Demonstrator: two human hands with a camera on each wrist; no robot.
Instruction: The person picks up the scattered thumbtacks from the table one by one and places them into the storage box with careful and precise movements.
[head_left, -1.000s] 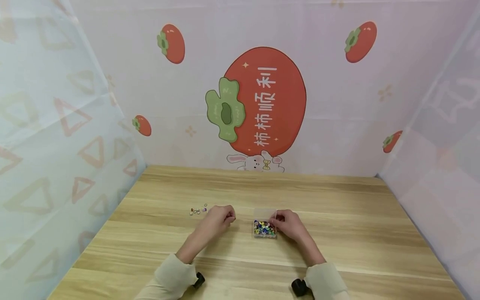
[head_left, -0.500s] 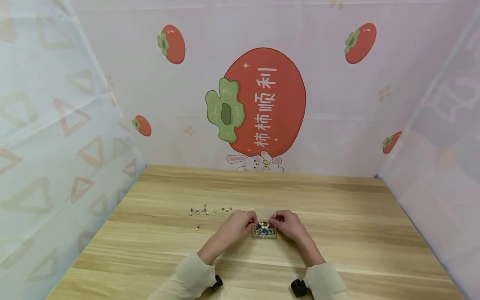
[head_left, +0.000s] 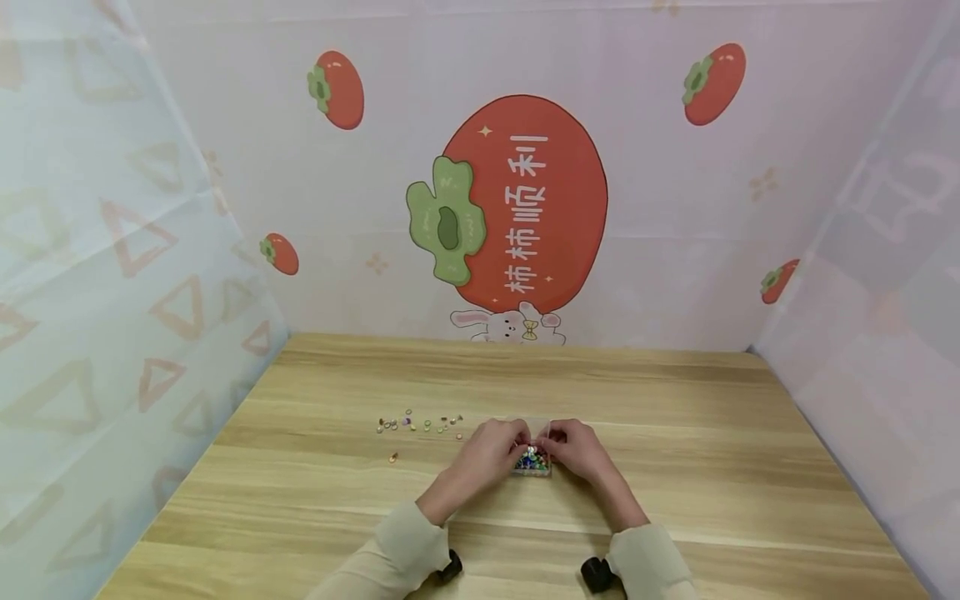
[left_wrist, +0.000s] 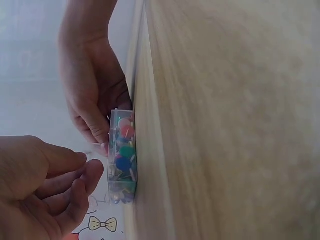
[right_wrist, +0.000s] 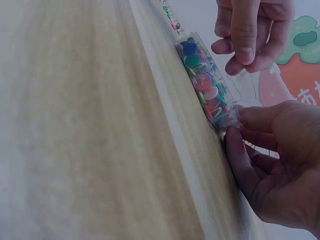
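A small clear plastic box of colourful thumbtacks stands on the wooden table, its clear lid raised at the back. At the box's right end, my right hand grips the wall between thumb and fingers; the right wrist view shows this grip closely. Over the left part of the box is my left hand, fingers loosely bent. In the left wrist view its thumb and fingertips come near each other beside the box, with nothing visible between them. From the head view, the left hand covers the box's left side.
Several loose thumbtacks lie scattered on the table left of the box. One more tack lies nearer the front, and a pink one close to the left hand. A printed cloth wall stands behind.
My left hand has moved right, from beside the loose tacks to over the box, uncovering several tacks on the table. The right hand has stayed at the box's right end.
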